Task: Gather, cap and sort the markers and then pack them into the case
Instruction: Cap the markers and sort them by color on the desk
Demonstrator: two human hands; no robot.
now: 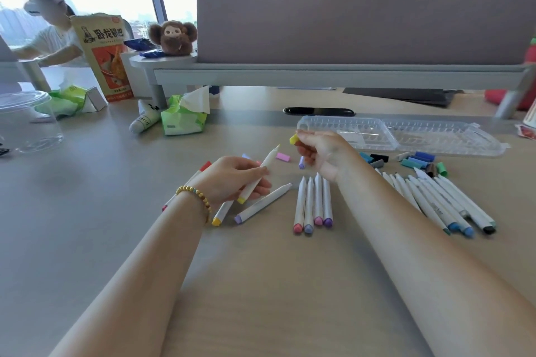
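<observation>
Markers lay spread on the table [261, 284]: four uncapped ones [313, 206] side by side at centre, a larger bunch [443, 203] to the right near loose caps [417, 161]. Left hand [232, 180] gripped an uncapped yellow marker [261, 174], tip up; right hand [322, 153] pinched a yellow cap [294, 140] just beside that tip, not on. Clear case [406, 136] sat open behind.
</observation>
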